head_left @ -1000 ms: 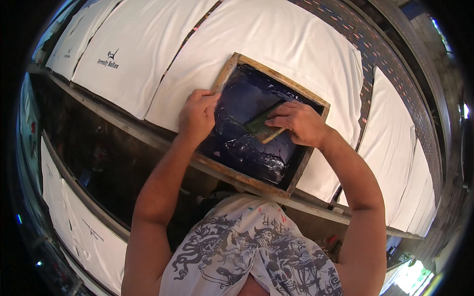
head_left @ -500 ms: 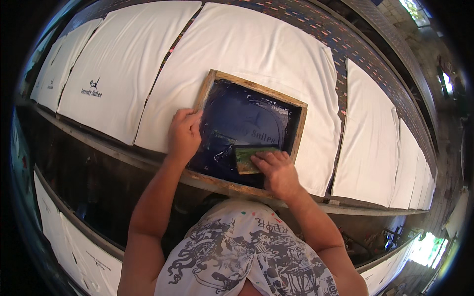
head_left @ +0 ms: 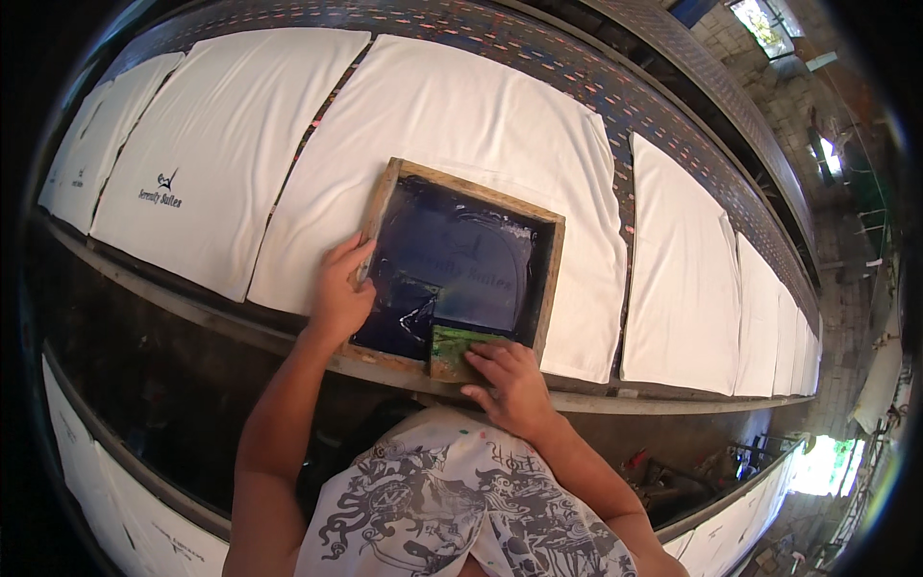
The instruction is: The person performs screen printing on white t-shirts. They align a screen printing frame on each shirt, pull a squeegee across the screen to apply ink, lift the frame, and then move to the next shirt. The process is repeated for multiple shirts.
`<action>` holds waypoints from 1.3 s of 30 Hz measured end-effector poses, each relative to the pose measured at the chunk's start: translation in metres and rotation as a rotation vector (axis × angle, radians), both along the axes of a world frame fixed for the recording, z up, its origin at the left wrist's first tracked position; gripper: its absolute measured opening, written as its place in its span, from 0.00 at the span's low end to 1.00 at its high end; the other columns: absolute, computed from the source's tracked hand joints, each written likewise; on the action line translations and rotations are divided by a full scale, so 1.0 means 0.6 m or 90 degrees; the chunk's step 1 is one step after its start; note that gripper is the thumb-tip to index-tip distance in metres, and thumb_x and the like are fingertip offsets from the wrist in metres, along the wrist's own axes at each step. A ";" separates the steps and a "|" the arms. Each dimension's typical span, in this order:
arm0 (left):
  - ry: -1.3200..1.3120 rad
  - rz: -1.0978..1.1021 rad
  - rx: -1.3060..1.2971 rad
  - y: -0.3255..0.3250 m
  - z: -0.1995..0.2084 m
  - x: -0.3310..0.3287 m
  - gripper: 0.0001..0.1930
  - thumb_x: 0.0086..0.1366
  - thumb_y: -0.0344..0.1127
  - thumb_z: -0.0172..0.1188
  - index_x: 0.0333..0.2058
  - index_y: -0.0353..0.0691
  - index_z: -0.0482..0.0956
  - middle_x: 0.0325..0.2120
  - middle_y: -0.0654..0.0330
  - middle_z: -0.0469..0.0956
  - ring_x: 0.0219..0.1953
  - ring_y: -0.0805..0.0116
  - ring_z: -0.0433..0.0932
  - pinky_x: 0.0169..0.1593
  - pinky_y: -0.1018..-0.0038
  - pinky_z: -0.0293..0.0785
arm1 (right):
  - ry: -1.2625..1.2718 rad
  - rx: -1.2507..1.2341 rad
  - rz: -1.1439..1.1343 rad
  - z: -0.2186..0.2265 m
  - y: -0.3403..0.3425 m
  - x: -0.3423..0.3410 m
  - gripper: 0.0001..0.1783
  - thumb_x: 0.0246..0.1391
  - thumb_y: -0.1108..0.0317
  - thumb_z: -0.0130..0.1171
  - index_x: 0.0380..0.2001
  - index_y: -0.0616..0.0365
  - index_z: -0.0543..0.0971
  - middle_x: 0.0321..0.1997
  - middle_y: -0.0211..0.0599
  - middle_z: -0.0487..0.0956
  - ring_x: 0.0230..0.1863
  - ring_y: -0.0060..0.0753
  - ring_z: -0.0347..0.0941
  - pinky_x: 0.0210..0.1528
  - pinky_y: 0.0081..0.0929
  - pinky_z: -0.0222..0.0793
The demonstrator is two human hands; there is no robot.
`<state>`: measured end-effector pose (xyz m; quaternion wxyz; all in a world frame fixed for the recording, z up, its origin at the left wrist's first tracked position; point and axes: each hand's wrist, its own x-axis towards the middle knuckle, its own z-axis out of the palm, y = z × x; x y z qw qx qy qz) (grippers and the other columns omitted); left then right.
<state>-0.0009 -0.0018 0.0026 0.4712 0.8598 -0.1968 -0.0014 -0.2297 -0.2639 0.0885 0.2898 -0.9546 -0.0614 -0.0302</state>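
A wooden-framed printing screen (head_left: 550,288) lies on a white cloth (head_left: 481,106), its mesh coated dark blue with a faint emblem and lettering showing through. My left hand (head_left: 341,293) is closed round the frame's left side. At the near side of the screen, my right hand (head_left: 514,385) grips a flat green-and-yellow squeegee (head_left: 452,351), fingers over its top and thumb toward me. The squeegee leans across the near rail and partly covers it. Wet dark ink (head_left: 394,322) glistens on the mesh left of the squeegee.
On the left, another white cloth (head_left: 226,144) bears a dark printed emblem. More white cloths (head_left: 683,279) lie in a row to the right along the long table (head_left: 577,72), whose speckled surface shows behind them. A second table edge (head_left: 125,452) with cloths runs behind me.
My right hand has drawn the squeegee toward me, from the mesh to the near rail. The left hand still holds the frame. The whole view has shifted slightly.
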 end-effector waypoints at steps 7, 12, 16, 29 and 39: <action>0.005 -0.008 -0.082 0.005 0.020 -0.007 0.19 0.59 0.16 0.68 0.47 0.39 0.93 0.72 0.42 0.81 0.71 0.44 0.79 0.74 0.56 0.76 | 0.048 0.507 -0.444 -0.060 -0.054 -0.071 0.49 0.69 0.68 0.75 0.87 0.60 0.63 0.84 0.60 0.69 0.82 0.56 0.69 0.84 0.49 0.64; -0.160 -0.027 -0.117 -0.011 0.098 -0.028 0.13 0.58 0.15 0.68 0.40 0.37 0.90 0.71 0.42 0.81 0.69 0.44 0.80 0.73 0.56 0.77 | 0.096 0.697 -0.412 -0.008 -0.068 -0.091 0.55 0.67 0.66 0.74 0.89 0.63 0.56 0.86 0.61 0.67 0.85 0.52 0.66 0.82 0.50 0.67; -0.163 0.016 -0.188 -0.031 0.154 -0.076 0.14 0.58 0.14 0.68 0.40 0.36 0.90 0.71 0.40 0.82 0.69 0.43 0.81 0.73 0.56 0.77 | -0.045 0.672 -0.283 -0.028 -0.128 -0.128 0.57 0.64 0.63 0.75 0.89 0.64 0.58 0.88 0.50 0.64 0.88 0.49 0.60 0.87 0.49 0.56; -0.174 0.103 -0.294 -0.204 0.154 -0.397 0.17 0.56 0.16 0.72 0.44 0.38 0.93 0.70 0.43 0.82 0.70 0.50 0.80 0.70 0.60 0.81 | -0.145 0.792 -0.132 -0.018 -0.318 -0.366 0.59 0.60 0.49 0.74 0.86 0.69 0.61 0.86 0.56 0.66 0.87 0.54 0.63 0.88 0.52 0.55; -0.151 0.205 -0.265 -0.214 0.164 -0.497 0.17 0.58 0.16 0.71 0.46 0.38 0.93 0.73 0.42 0.80 0.73 0.50 0.79 0.69 0.61 0.81 | -0.092 0.701 -0.003 0.025 -0.396 -0.372 0.57 0.66 0.45 0.74 0.86 0.65 0.63 0.88 0.52 0.66 0.88 0.55 0.59 0.89 0.55 0.51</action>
